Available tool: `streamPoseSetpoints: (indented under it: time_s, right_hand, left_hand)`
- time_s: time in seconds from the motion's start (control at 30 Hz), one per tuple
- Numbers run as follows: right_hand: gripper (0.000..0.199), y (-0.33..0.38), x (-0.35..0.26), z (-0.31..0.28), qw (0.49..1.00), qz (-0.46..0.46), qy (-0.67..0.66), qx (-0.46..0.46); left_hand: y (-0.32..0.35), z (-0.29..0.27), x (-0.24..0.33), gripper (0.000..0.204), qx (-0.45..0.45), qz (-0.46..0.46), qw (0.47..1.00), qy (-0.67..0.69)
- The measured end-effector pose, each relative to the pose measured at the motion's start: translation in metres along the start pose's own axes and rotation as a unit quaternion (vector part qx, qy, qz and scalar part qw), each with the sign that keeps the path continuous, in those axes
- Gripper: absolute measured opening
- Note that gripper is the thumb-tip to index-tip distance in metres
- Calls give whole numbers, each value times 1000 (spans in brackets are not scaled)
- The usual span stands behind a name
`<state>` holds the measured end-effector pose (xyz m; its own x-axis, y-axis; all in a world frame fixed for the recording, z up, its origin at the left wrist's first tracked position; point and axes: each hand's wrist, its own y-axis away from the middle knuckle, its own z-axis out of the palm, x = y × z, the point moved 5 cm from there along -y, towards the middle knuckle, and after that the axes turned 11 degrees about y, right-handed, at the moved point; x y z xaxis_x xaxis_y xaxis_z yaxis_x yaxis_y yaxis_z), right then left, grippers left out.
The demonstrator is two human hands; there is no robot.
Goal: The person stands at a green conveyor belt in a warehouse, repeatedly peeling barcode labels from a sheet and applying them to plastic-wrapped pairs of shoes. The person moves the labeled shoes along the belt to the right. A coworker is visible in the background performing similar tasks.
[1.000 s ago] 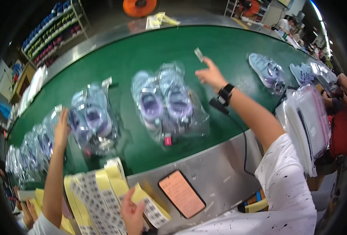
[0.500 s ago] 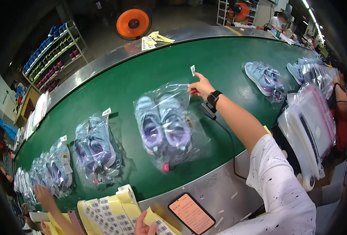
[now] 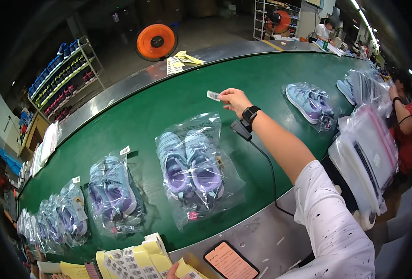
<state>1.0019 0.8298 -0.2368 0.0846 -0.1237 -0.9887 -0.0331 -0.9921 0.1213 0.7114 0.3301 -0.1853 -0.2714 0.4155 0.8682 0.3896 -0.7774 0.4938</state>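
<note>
Right hand (image 3: 234,98) pinched on small white label (image 3: 213,95), held above green belt (image 3: 178,100) mid-width. Bagged purple shoe pair (image 3: 192,167) lies toward near edge from it, long axis across belt. Left hand (image 3: 172,272) barely visible at bottom edge by sticker sheets (image 3: 131,260), grip unclear; right hand nearer bag.

Grey concrete floor, shoe-filled rack (image 3: 59,76), orange fan (image 3: 156,42), bright ceiling strip lights (image 3: 361,16).

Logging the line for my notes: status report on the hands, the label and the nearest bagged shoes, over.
Right hand raised over green belt, pinching small white label. Left hand barely visible at bottom edge, by yellow label sheets. Bagged purple shoes lie below the label, nothing between.
</note>
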Motion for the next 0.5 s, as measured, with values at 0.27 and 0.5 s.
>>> streamPoseSetpoints:
  time_s: [0.27, 0.5]
  right_hand:
    - [11, -5, 9, 24, 972, 105, 154, -147]
    - [7, -4, 18, 27, 966, 82, 187, -157]
  left_hand:
    - [-2, 2, -11, 50, -11, 10, 1000, -10]
    - [1, 19, -15, 50, -9, -1, 999, 34]
